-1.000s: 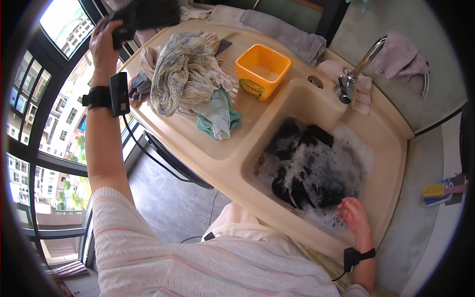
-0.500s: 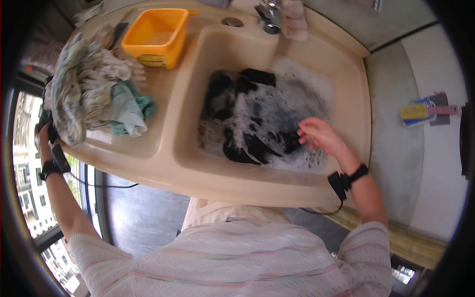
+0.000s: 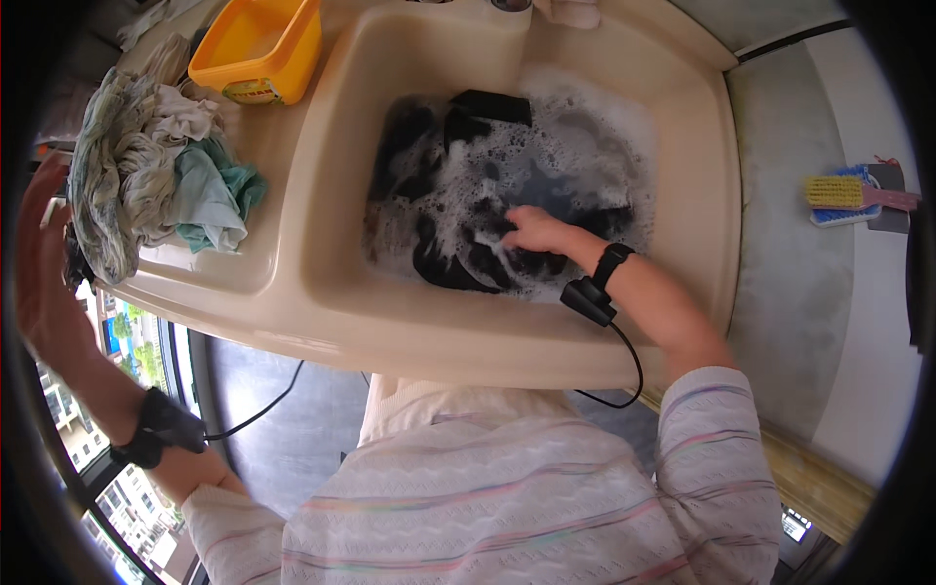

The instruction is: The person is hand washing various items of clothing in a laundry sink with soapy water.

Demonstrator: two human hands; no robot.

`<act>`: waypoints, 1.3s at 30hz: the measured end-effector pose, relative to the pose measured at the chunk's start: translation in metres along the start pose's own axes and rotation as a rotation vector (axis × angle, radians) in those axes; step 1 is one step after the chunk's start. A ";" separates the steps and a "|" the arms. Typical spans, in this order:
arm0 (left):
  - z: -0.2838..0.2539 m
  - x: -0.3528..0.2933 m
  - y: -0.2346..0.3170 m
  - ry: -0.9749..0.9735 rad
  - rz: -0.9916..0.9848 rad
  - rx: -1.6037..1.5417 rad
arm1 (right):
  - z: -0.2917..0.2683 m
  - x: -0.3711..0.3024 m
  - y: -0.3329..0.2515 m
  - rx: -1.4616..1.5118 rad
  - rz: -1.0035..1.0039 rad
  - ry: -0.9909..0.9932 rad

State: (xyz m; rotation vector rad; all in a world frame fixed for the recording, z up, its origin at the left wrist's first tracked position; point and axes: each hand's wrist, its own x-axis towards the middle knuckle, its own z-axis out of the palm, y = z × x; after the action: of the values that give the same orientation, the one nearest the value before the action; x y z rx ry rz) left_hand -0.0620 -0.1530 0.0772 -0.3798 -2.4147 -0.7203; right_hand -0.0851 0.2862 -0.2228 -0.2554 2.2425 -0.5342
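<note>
My right hand (image 3: pixel 538 230) reaches into the basin from the right. Its visible fingers are apart, with the tips at the black cloth (image 3: pixel 450 261) soaking in the suds; no cloth shows lifted in it. More dark fabric (image 3: pixel 492 106) pokes out of the foamy water farther back. My left hand (image 3: pixel 44 283) is at the far left rim, somewhat blurred, its fingers stretched upward beside a heap of pale, crumpled laundry (image 3: pixel 146 171). A dark cloth (image 3: pixel 76 255) hangs at the heap's left edge. Nothing shows in the left hand.
The beige sink (image 3: pixel 327 175) holds soapy water. On its left ledge, a yellow plastic tub (image 3: pixel 278 73) stands behind a green and white cloth (image 3: pixel 214 200). Part of a tap (image 3: pixel 511 4) shows at the back. Brushes (image 3: pixel 840 193) hang on the right wall. Cables (image 3: pixel 639 366) trail from both wristbands.
My right hand has moved left and down to the black cloth. My left hand has come away from the dark cloth at the heap's edge, fingers now raised. The view has shifted.
</note>
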 end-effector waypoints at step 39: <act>0.325 -0.015 0.076 -1.386 -0.626 -0.763 | -0.109 -0.119 0.155 0.862 0.226 0.405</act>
State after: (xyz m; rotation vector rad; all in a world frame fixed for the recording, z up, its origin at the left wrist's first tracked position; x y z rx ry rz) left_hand -0.1653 0.0931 -0.1232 -0.5094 -3.4436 -2.2674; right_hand -0.0902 0.4974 -0.1490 0.5835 2.1393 -1.4448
